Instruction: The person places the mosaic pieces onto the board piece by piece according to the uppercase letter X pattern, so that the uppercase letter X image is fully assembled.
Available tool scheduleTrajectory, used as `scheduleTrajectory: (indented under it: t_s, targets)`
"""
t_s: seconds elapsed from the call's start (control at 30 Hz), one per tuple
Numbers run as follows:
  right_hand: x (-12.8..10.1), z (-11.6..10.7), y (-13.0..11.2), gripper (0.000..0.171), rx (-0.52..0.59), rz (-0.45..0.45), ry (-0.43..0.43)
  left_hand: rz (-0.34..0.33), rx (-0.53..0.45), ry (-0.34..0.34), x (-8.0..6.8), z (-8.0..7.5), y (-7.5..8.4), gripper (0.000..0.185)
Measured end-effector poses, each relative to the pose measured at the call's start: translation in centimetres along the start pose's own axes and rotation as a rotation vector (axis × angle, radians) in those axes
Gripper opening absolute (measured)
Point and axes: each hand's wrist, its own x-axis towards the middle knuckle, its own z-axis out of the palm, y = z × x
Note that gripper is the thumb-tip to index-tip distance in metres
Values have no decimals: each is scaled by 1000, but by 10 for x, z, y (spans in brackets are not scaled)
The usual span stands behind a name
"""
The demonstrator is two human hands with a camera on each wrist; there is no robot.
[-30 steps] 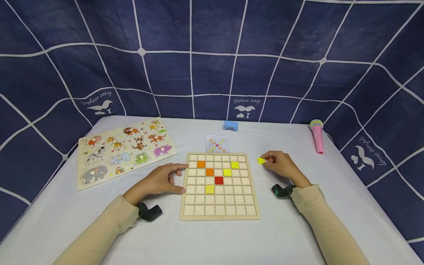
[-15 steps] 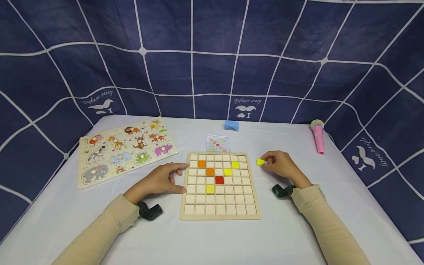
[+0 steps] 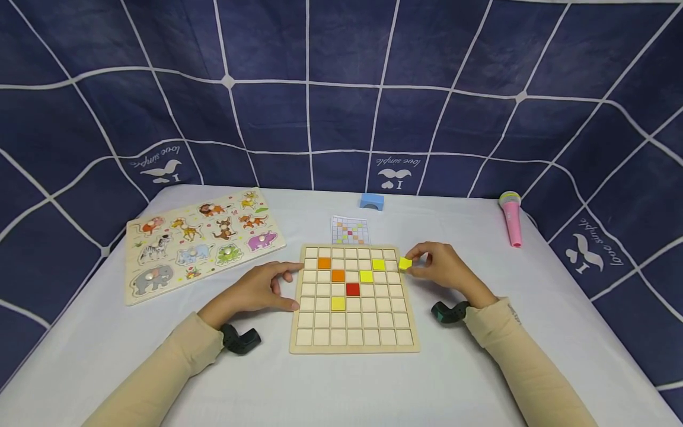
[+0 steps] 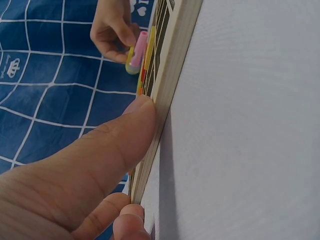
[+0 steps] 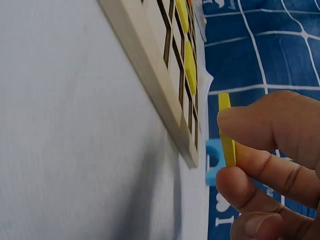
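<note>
- White tabletop (image 3: 469,379), backed by a dark blue cloth with a white grid, carries all items.
- Yellow tile (image 3: 405,263): pinched on edge between thumb and fingers of the right hand (image 3: 443,268); it sits just at the right edge of the grid board (image 3: 352,344), near that board's far right corner. The right wrist view shows the tile (image 5: 226,131) held thin-side toward the camera, clear of the board frame (image 5: 145,65), with fingers (image 5: 270,125) curled round it.
- Relation for placement: the board's free cells lie to the left of the right hand; the tile's flat face must turn down to match a cell. The right hand is the nearer hand to the far right cells.
- Placed tiles: two orange, two yellow-green, one red and one yellow occupy cells in the board's far and middle rows.
- Left hand (image 3: 256,292): lies relaxed against the board's left edge, holding nothing; the left wrist view shows a thumb (image 4: 115,145) touching the frame (image 4: 170,70).
- Pattern card (image 3: 350,230): lies just beyond the board's far edge.
- Blue block (image 3: 372,201): near the tabletop's far edge.
- Animal puzzle (image 3: 200,243): toward the far left corner.
- Pink toy microphone (image 3: 511,216): near the far right corner.
</note>
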Motion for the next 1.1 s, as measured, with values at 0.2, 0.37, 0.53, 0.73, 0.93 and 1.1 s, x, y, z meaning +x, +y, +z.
scheduleTrajectory:
  t_s: [0.2, 0.37, 0.53, 0.73, 0.93, 1.1]
  targets:
    - [-1, 6, -10, 24, 1, -43, -49, 6, 1, 0, 0, 0, 0, 84]
    - [-3, 11, -15, 22, -2, -100, -62, -5, 3, -1, 0, 1, -1, 84]
    - [-3, 15, -17, 21, -1, -133, -68, -7, 3, -4, 1, 0, -2, 85]
    - [-4, 20, -21, 20, 43, -147, -97, -6, 7, -4, 0, 0, -2, 84]
    - [-6, 26, -27, 20, 82, -169, -134, -5, 22, 1, 1, 1, -4, 84]
    - [-6, 29, -30, 21, 84, -166, -150, -9, 21, 2, 1, 0, -3, 84]
